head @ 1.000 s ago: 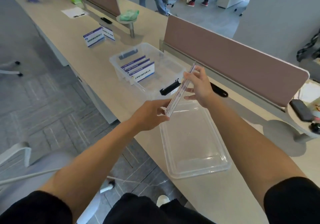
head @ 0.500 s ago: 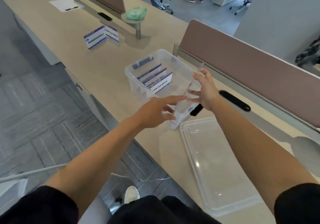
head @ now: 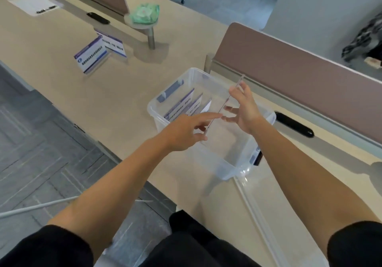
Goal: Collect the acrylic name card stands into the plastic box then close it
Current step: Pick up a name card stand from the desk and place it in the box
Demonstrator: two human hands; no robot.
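A clear plastic box [head: 227, 175] stands open on the beige desk, with three name card stands [head: 187, 107] leaning in its far left end. My right hand [head: 245, 109] holds another acrylic stand [head: 231, 99] edge-on over the middle of the box. My left hand [head: 186, 133] hovers over the box's near wall with fingers spread, its fingertips at the stand's lower edge. Two more name card stands [head: 99, 53] sit on the desk to the far left. The clear lid [head: 266, 215] lies flat at the lower right, partly under my right arm.
A brown desk divider [head: 299, 68] runs behind the box. A green bag [head: 145, 13] rests on a round post stand. Black cable slots [head: 294, 125] sit in the desk. A paper sheet [head: 34, 4] lies far left. The desk edge drops to grey floor on the left.
My left hand let go of the stand and opened. The right hand carried the stand from over the lid to over the box, and the view moved closer to the box.
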